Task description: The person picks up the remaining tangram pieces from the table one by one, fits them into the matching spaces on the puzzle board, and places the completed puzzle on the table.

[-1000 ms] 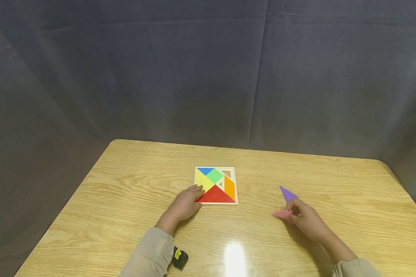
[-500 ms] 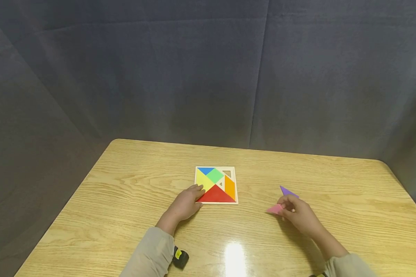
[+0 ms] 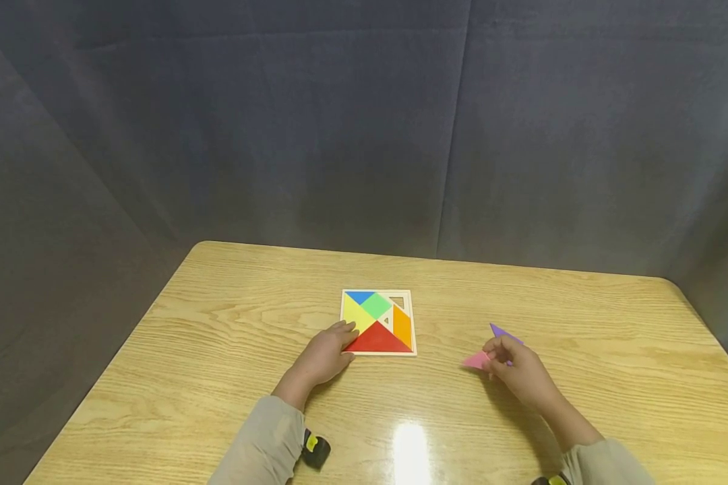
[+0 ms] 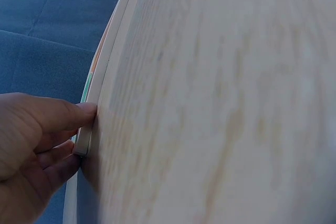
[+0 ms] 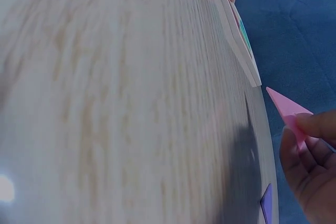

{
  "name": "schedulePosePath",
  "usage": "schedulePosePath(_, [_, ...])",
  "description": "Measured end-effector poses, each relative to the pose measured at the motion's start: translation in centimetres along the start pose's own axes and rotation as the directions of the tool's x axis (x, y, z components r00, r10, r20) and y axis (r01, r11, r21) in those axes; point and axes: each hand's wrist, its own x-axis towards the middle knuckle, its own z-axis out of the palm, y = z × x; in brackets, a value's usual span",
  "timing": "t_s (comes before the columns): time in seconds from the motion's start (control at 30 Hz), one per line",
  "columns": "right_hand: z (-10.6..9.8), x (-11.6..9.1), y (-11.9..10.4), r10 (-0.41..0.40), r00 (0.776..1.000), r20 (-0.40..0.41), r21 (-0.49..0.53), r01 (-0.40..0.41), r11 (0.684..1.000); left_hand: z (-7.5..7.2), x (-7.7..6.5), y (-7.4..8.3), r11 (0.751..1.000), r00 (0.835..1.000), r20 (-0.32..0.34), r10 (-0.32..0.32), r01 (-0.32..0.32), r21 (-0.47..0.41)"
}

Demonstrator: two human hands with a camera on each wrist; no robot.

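Note:
A square wooden tangram tray [image 3: 379,355] lies flat on the table, with a yellow triangle [image 3: 355,314], red triangle [image 3: 379,339], green square [image 3: 377,306], blue triangle [image 3: 359,296] and orange parallelogram [image 3: 402,327] in it. Two triangular recesses show bare wood. My left hand [image 3: 323,356] holds the tray's near left corner, its thumb against the edge in the left wrist view. Between thumb and fingers, my right hand [image 3: 522,374] pinches a pink triangle [image 5: 287,109] above the table. Partly hidden behind that hand lies a purple triangle [image 3: 505,334].
The wood-grain table [image 3: 249,303] extends to a dark cloth curtain [image 3: 340,135] behind its far edge. Black wrist cameras are strapped below both sleeves. Glare from a light shines on the near tabletop.
My right hand has moved left and slightly away from me, carrying the pink triangle toward the tray. My left hand and the tray have kept their place.

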Motion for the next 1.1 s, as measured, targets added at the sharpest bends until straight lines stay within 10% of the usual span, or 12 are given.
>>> schedulePosePath(1.1, [1.1,1.5,-1.0,-0.088,0.993,-0.074,0.028,0.090,0.996,0.0,0.0,0.4,1.000,1.000,0.002,-0.024,0.024,-0.010])
